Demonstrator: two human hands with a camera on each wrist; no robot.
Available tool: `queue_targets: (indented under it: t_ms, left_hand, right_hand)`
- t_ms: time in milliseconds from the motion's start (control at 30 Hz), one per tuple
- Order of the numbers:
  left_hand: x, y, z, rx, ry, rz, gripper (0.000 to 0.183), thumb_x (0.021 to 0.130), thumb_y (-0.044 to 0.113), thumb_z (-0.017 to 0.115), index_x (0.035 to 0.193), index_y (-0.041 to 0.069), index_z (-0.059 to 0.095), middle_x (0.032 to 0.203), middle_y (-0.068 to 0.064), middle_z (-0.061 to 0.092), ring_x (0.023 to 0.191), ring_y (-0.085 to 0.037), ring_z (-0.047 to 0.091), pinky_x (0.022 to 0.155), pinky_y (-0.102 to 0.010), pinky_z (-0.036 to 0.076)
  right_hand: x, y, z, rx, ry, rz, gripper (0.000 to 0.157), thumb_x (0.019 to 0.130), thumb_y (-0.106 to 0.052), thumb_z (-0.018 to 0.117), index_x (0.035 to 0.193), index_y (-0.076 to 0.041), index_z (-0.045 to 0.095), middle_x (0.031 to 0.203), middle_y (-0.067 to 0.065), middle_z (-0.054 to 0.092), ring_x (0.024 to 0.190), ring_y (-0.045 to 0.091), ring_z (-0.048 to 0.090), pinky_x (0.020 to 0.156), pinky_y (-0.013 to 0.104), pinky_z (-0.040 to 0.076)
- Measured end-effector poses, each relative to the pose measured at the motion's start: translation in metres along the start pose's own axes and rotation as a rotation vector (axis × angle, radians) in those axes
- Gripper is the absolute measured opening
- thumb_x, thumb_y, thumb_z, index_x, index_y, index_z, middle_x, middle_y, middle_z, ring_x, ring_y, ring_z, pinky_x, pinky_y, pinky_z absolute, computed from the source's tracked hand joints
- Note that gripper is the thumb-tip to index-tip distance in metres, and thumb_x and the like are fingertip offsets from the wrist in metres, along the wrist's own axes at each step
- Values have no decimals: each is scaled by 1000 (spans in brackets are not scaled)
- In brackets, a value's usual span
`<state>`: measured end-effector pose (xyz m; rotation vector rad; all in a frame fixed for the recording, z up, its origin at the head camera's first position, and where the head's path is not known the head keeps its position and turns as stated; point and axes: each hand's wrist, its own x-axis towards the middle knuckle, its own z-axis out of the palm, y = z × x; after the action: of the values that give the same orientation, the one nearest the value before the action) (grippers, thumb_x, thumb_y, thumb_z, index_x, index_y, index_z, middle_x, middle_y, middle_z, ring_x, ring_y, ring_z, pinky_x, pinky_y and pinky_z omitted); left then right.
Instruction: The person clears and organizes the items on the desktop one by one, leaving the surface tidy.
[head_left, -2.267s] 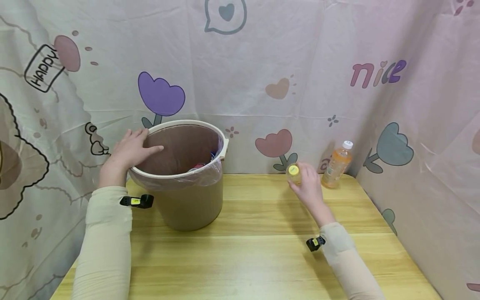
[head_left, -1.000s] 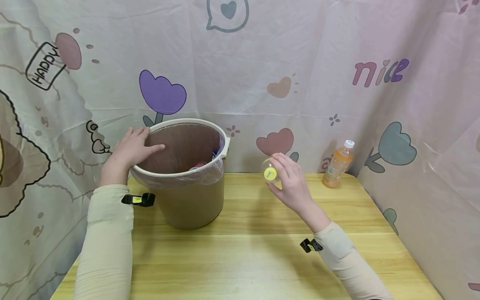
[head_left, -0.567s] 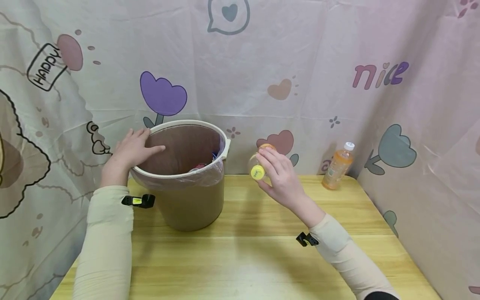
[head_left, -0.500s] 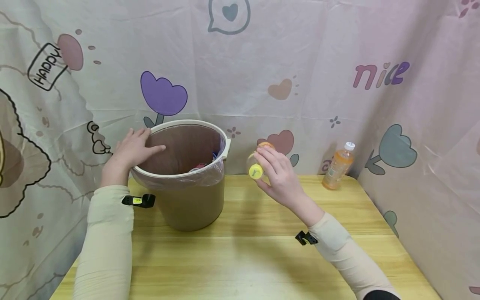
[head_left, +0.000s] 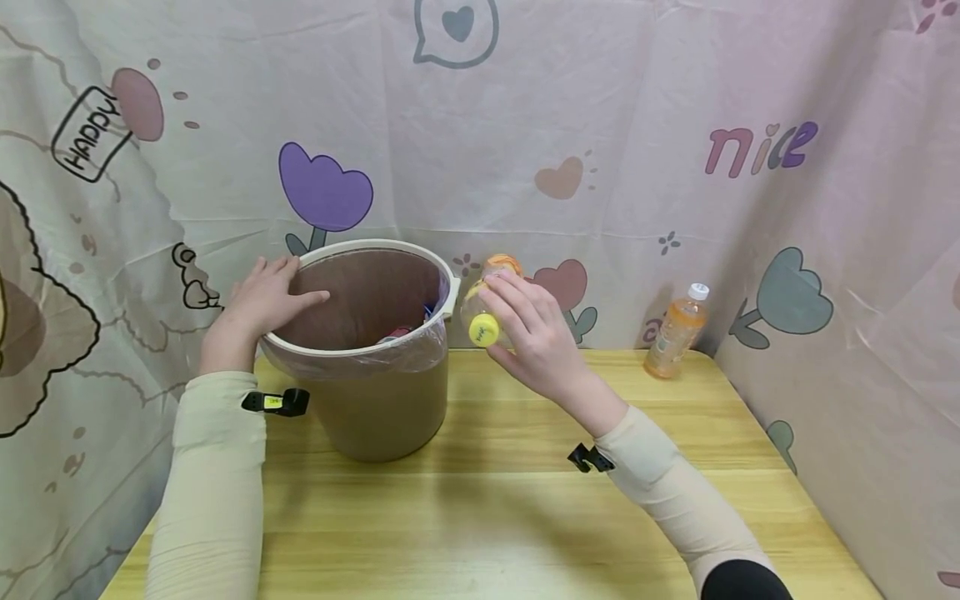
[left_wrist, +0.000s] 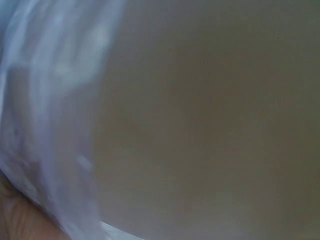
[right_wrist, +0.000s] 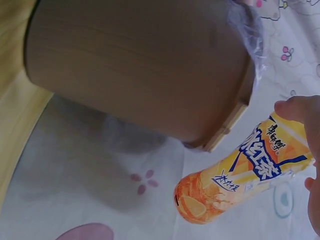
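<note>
My right hand (head_left: 536,333) grips a plastic drink bottle (right_wrist: 245,172) with a yellow-and-orange label and a yellow cap (head_left: 483,330). The bottle is raised off the table, tilted, its cap toward me, just right of the bin's rim. A brown trash bin (head_left: 378,408) with a cream rim and a clear liner bag (head_left: 412,350) stands upright at the left. My left hand (head_left: 258,304) rests on the left of that rim, fingers extended and thumb spread over the opening. In the left wrist view, the blurred bin wall (left_wrist: 210,125) and liner fill the picture.
A second bottle (head_left: 675,333), with a white cap and orange colouring, stands at the table's back right corner. Some red and blue items (head_left: 401,332) show inside the bin. Printed cloth (head_left: 480,150) hangs behind and at both sides of the wooden table (head_left: 510,533).
My right hand has carried the bottle leftward and up, from near the second bottle to beside the bin, tilting it more. The left hand has stayed on the rim.
</note>
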<state>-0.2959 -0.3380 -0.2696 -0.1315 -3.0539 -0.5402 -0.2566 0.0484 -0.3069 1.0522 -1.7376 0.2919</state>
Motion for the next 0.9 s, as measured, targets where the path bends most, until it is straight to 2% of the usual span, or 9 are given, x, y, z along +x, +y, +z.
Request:
queue_targets:
  t_ms: [200, 467, 700, 900]
  left_hand:
    - [1, 0, 0, -1, 4, 0, 97, 92, 64, 47, 155, -1, 12, 160, -30, 9, 147, -52, -7, 110, -77, 1]
    - [1, 1, 0, -2, 3, 2, 96, 92, 64, 47, 154, -2, 13, 160, -30, 9, 147, -52, -7, 110, -77, 2]
    - [0, 2, 0, 4, 7, 5, 96, 93, 63, 48, 154, -2, 14, 159, -31, 11, 147, -52, -6, 110, -77, 3]
    - [0, 1, 1, 10, 14, 7, 95, 93, 62, 48, 154, -2, 15, 158, -32, 12, 147, -53, -4, 110, -77, 5]
  right_hand:
    - [18, -5, 7, -9, 87, -24, 53, 78, -12, 74, 127, -4, 55, 130, 15, 61, 126, 31, 54, 105, 42, 46]
    - [35, -11, 17, 59, 183, -32, 56, 76, -15, 81, 125, -3, 55, 128, 17, 62, 124, 33, 56, 105, 44, 47]
    - [42, -20, 25, 90, 205, -7, 57, 77, -16, 79, 126, -6, 53, 128, 15, 61, 125, 32, 55, 107, 42, 46]
    - [44, -25, 34, 103, 203, -19, 57, 77, -18, 80, 126, -5, 53, 127, 15, 61, 124, 32, 56, 108, 41, 46]
